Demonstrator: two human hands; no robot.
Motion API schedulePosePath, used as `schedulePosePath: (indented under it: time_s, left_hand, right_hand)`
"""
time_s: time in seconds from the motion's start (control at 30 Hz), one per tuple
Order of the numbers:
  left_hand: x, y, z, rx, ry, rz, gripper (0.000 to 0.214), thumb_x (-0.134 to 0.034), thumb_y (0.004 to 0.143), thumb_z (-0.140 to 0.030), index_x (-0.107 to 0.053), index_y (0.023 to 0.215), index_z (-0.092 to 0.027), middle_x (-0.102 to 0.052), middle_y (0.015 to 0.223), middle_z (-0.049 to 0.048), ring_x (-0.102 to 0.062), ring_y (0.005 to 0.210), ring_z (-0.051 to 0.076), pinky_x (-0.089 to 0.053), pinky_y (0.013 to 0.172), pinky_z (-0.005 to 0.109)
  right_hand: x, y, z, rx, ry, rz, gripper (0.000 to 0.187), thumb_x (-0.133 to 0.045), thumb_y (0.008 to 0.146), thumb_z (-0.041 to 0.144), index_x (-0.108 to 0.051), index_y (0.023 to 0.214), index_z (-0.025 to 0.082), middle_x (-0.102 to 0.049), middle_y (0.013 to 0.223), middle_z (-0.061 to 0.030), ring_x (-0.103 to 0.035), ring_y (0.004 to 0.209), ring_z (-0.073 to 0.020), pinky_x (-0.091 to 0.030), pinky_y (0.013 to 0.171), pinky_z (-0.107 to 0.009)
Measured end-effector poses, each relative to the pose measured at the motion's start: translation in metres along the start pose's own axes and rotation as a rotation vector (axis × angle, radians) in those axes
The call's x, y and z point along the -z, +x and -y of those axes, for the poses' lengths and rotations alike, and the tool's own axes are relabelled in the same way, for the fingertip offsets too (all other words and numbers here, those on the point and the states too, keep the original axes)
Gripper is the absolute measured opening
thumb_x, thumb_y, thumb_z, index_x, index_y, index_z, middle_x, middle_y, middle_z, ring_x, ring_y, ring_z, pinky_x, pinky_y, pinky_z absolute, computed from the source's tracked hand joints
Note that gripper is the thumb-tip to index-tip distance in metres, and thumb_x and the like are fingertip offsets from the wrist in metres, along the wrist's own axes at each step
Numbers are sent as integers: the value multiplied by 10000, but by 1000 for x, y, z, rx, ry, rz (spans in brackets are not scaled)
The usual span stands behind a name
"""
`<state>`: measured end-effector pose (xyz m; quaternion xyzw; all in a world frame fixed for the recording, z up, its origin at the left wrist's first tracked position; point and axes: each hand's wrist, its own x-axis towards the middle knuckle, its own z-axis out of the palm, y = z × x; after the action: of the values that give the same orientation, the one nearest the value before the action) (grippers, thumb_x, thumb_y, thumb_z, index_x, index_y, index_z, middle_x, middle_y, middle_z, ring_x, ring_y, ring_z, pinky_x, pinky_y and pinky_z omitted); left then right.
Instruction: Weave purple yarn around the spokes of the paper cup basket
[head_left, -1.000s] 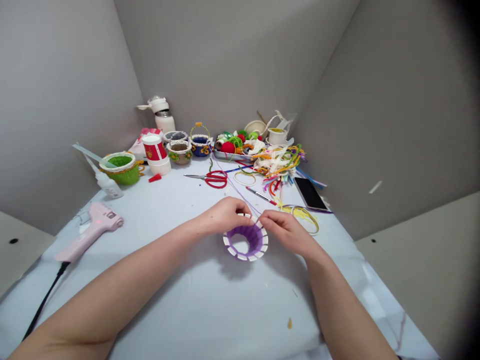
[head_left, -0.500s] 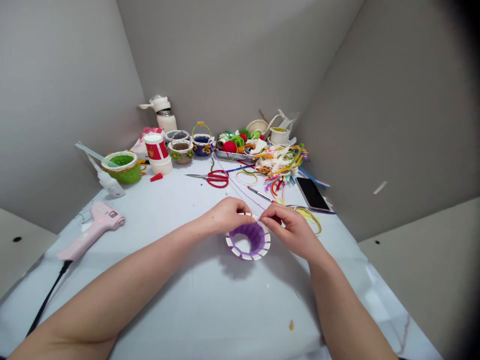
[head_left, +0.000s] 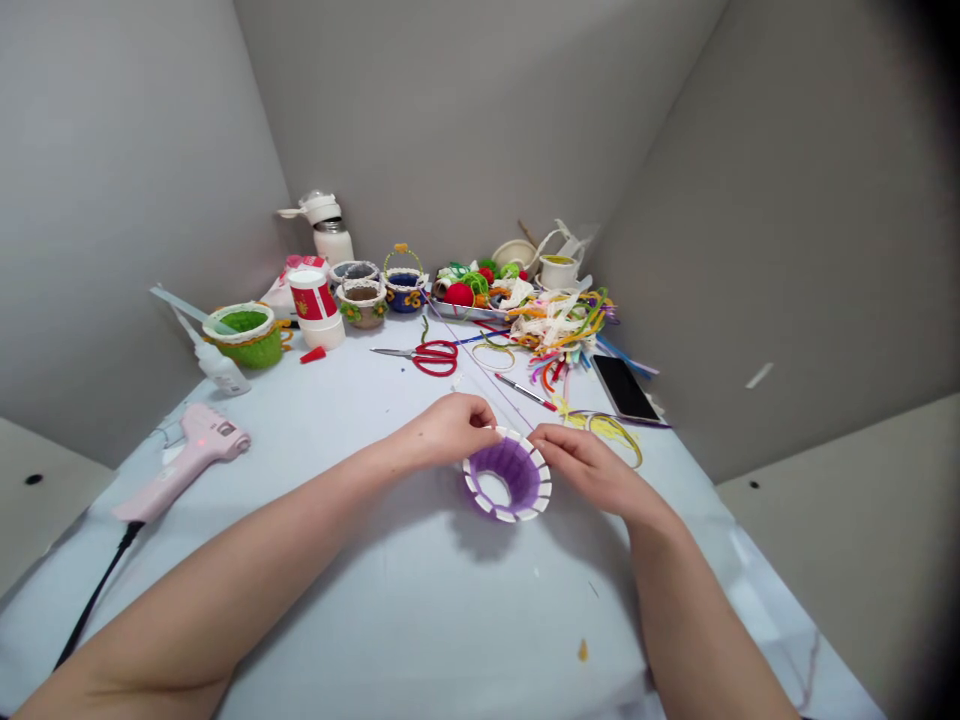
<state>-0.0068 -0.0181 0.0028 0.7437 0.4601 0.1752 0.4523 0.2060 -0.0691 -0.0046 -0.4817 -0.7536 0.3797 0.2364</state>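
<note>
A white cup (head_left: 545, 470) with slit rim strips and purple yarn woven round its wall is between my hands, its mouth tilted toward me. My left hand (head_left: 454, 430) is closed on the rim at the cup's upper left. At the upper right of the rim my right hand (head_left: 585, 462) is pinched, with fingertips against the cup's edge. A thin purple yarn (head_left: 480, 361) runs taut from the back of the table to my right fingertips. What lies under those fingers is partly hidden.
Red-handled scissors (head_left: 435, 358), a pen (head_left: 525, 391) and a phone (head_left: 625, 388) lie beyond my hands. A pink glue gun (head_left: 187, 455) with a cord lies left. Small baskets (head_left: 364, 304), a white bottle (head_left: 315, 308) and a craft-strip pile (head_left: 562, 325) stand farther back.
The cup has shifted slightly right and turned. My right hand has moved a little right and lies flatter, its fingers at the rim. The purple yarn is drawn straighter.
</note>
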Motion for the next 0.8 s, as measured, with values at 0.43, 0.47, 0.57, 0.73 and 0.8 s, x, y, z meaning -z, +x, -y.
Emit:
schedulePosePath:
  time_s: [0.43,0.47,0.57,0.73,0.8]
  left_hand:
    - [-6,-2,-5,-110,-42,73,235,-606,689,-353,-667,810,-160,-671,770,3,-592,707,135,-440,609,219]
    - [-7,-2,-4,-107,-51,73,242,-613,691,-367,-668,793,-156,-667,750,4,-586,691,133,-436,600,219]
    - [-8,-1,-3,-57,-86,62,246,-623,689,-378,-660,757,-144,-652,709,4,-569,649,124,-427,572,217]
    - [-8,1,1,-22,-95,26,239,-634,678,-368,-661,738,-138,-649,701,7,-558,645,121,-419,564,211]
    - [-8,2,2,-19,-92,28,234,-634,676,-363,-662,736,-139,-652,701,7,-560,648,122,-419,564,211]
  right_hand:
    - [-13,4,8,-15,53,-54,316,-454,924,367,-521,691,165,-432,643,23,-390,613,-109,-319,550,-228]
    - [-11,4,7,-7,46,-60,330,-444,929,376,-524,688,165,-441,643,21,-398,615,-111,-326,554,-230]
    - [-4,3,0,4,29,-86,348,-410,944,391,-595,753,166,-540,698,-2,-475,670,-130,-376,610,-244]
    - [8,0,-12,26,-13,-136,184,-545,880,339,-646,876,185,-628,810,-26,-539,740,-153,-415,660,-262]
    - [8,1,-10,71,-51,-192,138,-561,872,303,-638,856,189,-617,805,-26,-536,741,-152,-409,660,-266]
